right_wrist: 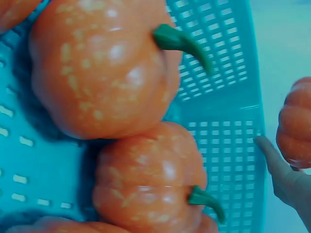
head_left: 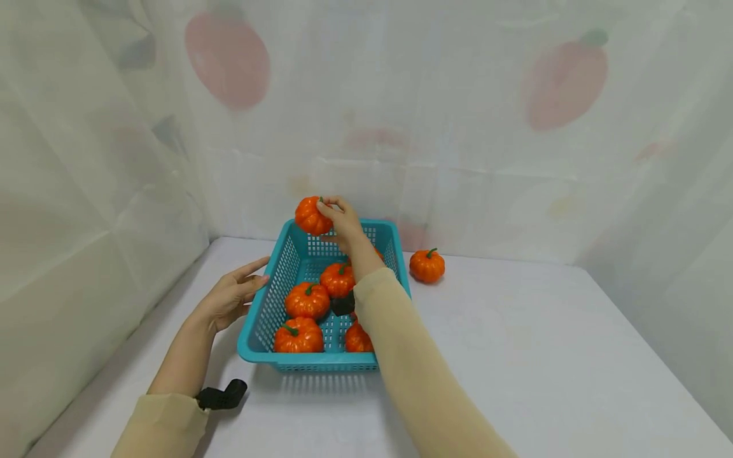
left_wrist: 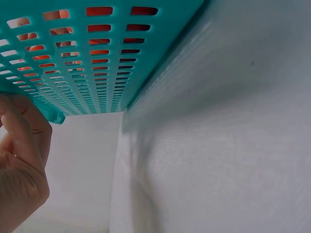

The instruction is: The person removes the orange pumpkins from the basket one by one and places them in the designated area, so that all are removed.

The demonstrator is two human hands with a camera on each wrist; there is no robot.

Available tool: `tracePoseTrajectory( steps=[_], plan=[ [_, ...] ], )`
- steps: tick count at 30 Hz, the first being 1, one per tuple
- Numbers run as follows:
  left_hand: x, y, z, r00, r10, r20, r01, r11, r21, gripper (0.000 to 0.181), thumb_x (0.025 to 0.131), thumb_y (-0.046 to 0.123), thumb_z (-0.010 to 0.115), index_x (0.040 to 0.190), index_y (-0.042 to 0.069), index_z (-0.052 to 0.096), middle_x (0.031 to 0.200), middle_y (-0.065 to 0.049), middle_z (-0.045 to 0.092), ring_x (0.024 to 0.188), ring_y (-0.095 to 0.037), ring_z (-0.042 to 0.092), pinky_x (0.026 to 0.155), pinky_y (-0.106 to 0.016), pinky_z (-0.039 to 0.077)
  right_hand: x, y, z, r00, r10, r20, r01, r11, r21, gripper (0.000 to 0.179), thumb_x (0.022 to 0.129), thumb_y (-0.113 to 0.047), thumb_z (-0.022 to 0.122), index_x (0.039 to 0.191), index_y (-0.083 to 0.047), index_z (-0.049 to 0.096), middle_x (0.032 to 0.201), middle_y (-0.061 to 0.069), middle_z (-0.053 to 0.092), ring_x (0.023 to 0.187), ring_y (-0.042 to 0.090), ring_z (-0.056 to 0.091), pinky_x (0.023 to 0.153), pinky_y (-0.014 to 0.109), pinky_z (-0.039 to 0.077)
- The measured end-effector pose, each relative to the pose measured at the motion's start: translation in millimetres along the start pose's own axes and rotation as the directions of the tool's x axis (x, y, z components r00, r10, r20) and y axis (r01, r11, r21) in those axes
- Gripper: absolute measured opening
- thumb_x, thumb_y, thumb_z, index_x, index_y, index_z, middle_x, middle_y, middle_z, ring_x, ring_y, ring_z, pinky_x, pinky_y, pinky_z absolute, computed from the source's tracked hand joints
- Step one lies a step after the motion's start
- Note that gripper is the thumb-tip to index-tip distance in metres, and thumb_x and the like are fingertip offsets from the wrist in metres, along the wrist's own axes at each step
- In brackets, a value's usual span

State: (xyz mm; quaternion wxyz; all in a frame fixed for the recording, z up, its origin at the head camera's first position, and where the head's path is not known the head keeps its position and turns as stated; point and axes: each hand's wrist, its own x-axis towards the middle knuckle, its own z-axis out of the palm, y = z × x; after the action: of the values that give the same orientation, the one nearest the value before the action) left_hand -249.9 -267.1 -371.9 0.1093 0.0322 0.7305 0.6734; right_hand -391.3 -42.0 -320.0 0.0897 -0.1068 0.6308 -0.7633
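My right hand (head_left: 343, 222) holds a small orange pumpkin (head_left: 311, 216) by its side, thumb near the green stem, above the far end of a turquoise basket (head_left: 246, 343). That pumpkin (right_wrist: 297, 126) and part of the hand (right_wrist: 286, 182) show at the right edge of the right wrist view. Several similar pumpkins lie in the basket, among them one (head_left: 307, 301) left of the middle and one (head_left: 299, 335) in the near left corner. My right forearm hides part of them. Fingertips of my left hand (head_left: 229, 296) touch the basket's left rim from outside.
One more pumpkin (head_left: 426, 266) stands on the white table (head_left: 544, 343), just right of the basket. Pale cloth with printed fruit (head_left: 229, 60) hangs behind the table and along both sides. A black wrist camera (head_left: 223, 395) sits by the left forearm.
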Motion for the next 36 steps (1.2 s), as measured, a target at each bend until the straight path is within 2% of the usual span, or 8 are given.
tracePoseTrajectory(
  steps=[4,7,13,19,23,29,36],
  plan=[
    [1.0,1.3,0.9,1.000,-0.001,0.000,0.001,1.000,0.011,0.074,0.101,0.030,0.057,0.160,0.016,0.014,0.101,0.009,0.064,0.086,-0.004,0.072,0.081,-0.028,0.060,1.9,-15.3,-3.6,1.000,-0.017,0.001,0.017,0.999,0.045,0.019,0.098,-0.027,0.063,0.114,-0.019,0.058,0.155,0.006,0.037,0.139,0.038,0.042,0.100,0.061,0.050],
    [1.4,1.7,1.1,1.000,-0.003,0.002,0.003,1.000,0.009,0.074,0.101,0.030,0.057,0.160,0.016,0.014,0.101,0.009,0.064,0.086,-0.004,0.072,0.081,-0.028,0.060,1.5,-30.1,-8.0,1.000,-0.028,0.004,0.028,0.999,0.043,0.020,0.098,-0.027,0.062,0.116,-0.018,0.059,0.153,0.007,0.040,0.136,0.038,0.045,0.099,0.057,0.052],
    [0.6,2.6,0.0,1.000,-0.002,-0.001,0.002,1.000,0.006,0.075,0.101,0.030,0.057,0.160,0.016,0.013,0.100,0.011,0.066,0.086,-0.003,0.071,0.080,-0.026,0.060,0.0,-62.3,-20.6,0.999,-0.039,0.004,0.039,0.999,-0.014,0.020,0.097,-0.030,0.063,0.114,-0.019,0.060,0.148,0.008,0.045,0.130,0.034,0.049,0.098,0.053,0.055],
    [0.4,3.5,-1.8,1.000,0.001,-0.003,-0.001,1.000,0.008,0.075,0.101,0.030,0.057,0.160,0.016,0.013,0.101,0.011,0.065,0.087,-0.003,0.072,0.080,-0.026,0.060,1.3,-82.9,-39.2,0.997,-0.071,-0.018,0.070,0.996,-0.047,0.022,0.096,-0.030,0.065,0.114,-0.017,0.062,0.146,0.008,0.047,0.123,0.034,0.053,0.099,0.052,0.054],
    [1.4,2.8,-1.0,1.000,0.005,-0.003,-0.005,1.000,0.003,0.075,0.101,0.030,0.057,0.160,0.016,0.014,0.101,0.011,0.065,0.087,-0.003,0.072,0.080,-0.025,0.060,0.2,-89.9,-57.0,0.997,-0.069,-0.022,0.068,0.996,-0.052,0.027,0.093,-0.024,0.069,0.118,-0.015,0.063,0.146,0.009,0.049,0.120,0.034,0.056,0.102,0.053,0.052],
    [2.8,0.8,1.8,1.000,0.006,0.001,-0.006,1.000,0.007,0.075,0.101,0.031,0.057,0.160,0.016,0.014,0.102,0.010,0.065,0.088,-0.004,0.071,0.080,-0.025,0.060,-5.9,-91.0,-92.6,0.999,-0.041,0.028,0.043,0.994,-0.096,0.044,0.089,-0.008,0.071,0.131,-0.015,0.058,0.150,0.009,0.045,0.122,0.035,0.055,0.107,0.053,0.048],
    [4.6,1.6,4.3,1.000,0.014,0.008,-0.015,1.000,0.011,0.075,0.101,0.031,0.057,0.160,0.015,0.014,0.101,0.010,0.065,0.089,-0.003,0.071,0.080,-0.025,0.060,-15.3,-89.4,-139.5,0.997,0.000,0.073,0.007,0.996,-0.094,0.038,0.091,-0.001,0.066,0.125,-0.019,0.059,0.154,0.009,0.041,0.122,0.033,0.053,0.114,0.054,0.041]
  ],
)
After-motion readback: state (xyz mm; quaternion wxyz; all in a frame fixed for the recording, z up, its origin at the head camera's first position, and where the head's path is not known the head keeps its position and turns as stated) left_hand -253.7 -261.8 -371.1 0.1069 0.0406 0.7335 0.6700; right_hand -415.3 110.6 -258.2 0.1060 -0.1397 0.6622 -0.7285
